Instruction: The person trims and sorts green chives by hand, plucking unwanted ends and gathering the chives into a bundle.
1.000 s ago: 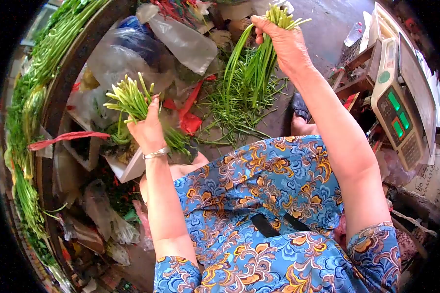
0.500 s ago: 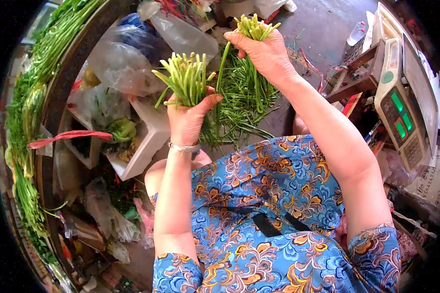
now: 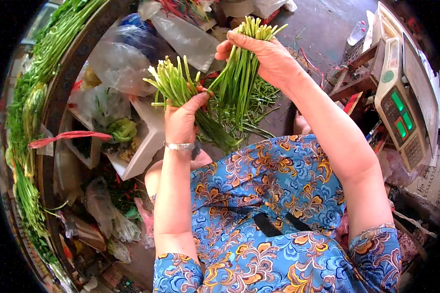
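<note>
My left hand is closed round a bunch of green stalks, their pale cut ends pointing up and their darker lengths trailing down to the right. In my right hand is a second bunch of green stalks, gripped just below the cut ends, with the long stems hanging down. A single stalk bridges the gap between the two bunches near my left thumb. Loose green trimmings lie on the floor below and behind the right bunch. The leafy ends are mostly hidden or cut short by overlap.
At the right stands a digital scale with green lit digits. Long green vegetables line a curved ledge at the left. Clear plastic bags, a white foam box and a red strip sit between the ledge and me.
The right bunch has turned so its hanging stems show, and my right hand has dropped slightly. My left hand has moved a little down and left, its bunch tilting left.
</note>
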A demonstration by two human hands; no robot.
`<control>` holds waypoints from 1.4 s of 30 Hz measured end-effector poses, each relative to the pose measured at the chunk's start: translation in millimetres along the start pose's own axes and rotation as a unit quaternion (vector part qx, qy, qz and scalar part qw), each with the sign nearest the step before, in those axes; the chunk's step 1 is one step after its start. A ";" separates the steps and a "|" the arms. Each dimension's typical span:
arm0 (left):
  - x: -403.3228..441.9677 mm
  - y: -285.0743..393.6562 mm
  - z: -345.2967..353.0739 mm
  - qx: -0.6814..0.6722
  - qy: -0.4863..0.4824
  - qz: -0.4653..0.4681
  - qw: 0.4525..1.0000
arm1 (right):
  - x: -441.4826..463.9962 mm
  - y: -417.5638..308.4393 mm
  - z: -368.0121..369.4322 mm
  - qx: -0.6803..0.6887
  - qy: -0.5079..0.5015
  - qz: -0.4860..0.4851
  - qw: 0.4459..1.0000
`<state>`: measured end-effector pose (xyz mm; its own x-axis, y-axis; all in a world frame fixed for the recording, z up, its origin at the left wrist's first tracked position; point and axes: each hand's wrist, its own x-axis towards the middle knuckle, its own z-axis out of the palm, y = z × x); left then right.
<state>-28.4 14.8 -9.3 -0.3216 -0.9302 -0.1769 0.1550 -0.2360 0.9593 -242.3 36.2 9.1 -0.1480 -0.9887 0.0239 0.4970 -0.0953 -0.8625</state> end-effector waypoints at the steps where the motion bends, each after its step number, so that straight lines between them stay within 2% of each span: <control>1: 0.5 -0.1 -0.9 0.000 0.001 0.001 1.000 | -1.2 -0.7 0.5 0.033 -0.019 0.014 0.999; 2: 1.3 -0.2 -2.2 -0.025 0.002 -0.017 1.000 | -2.6 -1.6 2.0 0.067 -0.038 0.028 0.997; 4: 5.5 -2.8 -8.2 -0.050 0.002 -0.035 0.998 | -3.6 -3.4 6.3 0.043 -0.017 0.040 0.998; 6: 10.3 -3.9 -14.2 -0.054 -0.006 -0.041 0.998 | -0.5 0.9 3.4 -0.133 -0.049 -0.020 0.990; 7: 8.3 -2.6 -13.1 -0.043 0.002 -0.040 0.998 | -1.2 1.8 4.0 -0.167 -0.037 -0.019 0.985; 10: 2.2 3.5 -1.8 -0.038 -0.034 -0.037 0.998 | -5.8 4.0 8.0 -0.197 -0.081 -0.023 0.977; 12: -1.6 4.1 3.8 -0.030 -0.019 -0.050 0.998 | -5.4 11.7 8.5 -0.190 -0.088 0.009 0.978; 14: 0.6 0.3 2.7 0.026 -0.077 -0.022 0.996 | -7.5 16.7 12.4 -0.186 -0.107 0.022 0.976; 16: -0.2 -1.3 3.1 0.018 -0.095 -0.021 0.995 | -9.6 24.7 15.4 -0.176 -0.131 0.023 0.975; 19: -1.9 -1.0 4.5 0.002 -0.093 -0.046 0.995 | -10.2 26.4 16.5 -0.194 -0.125 0.018 0.973; 21: -3.7 3.3 7.3 -0.010 -0.057 -0.040 0.998 | -8.7 21.9 14.5 -0.240 -0.113 0.019 0.964; 29: -4.3 4.8 0.0 -0.008 -0.031 -0.012 0.999 | 0.5 16.6 -2.3 -0.206 -0.009 -0.037 0.978; 32: -2.0 4.0 -6.7 -0.019 -0.033 -0.039 0.999 | 0.8 7.7 -5.9 -0.225 0.010 -0.021 0.974; 42: 3.4 -5.1 -12.7 -0.008 -0.014 -0.009 1.000 | -2.7 10.1 -4.0 -0.305 -0.007 -0.050 0.951</control>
<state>-18.4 9.3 -17.6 -0.3504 -0.9177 -0.1870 0.1646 -0.2569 0.9523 -240.3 38.3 -1.6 -0.1553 -0.9801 0.1236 -0.1070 -0.1077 -0.9884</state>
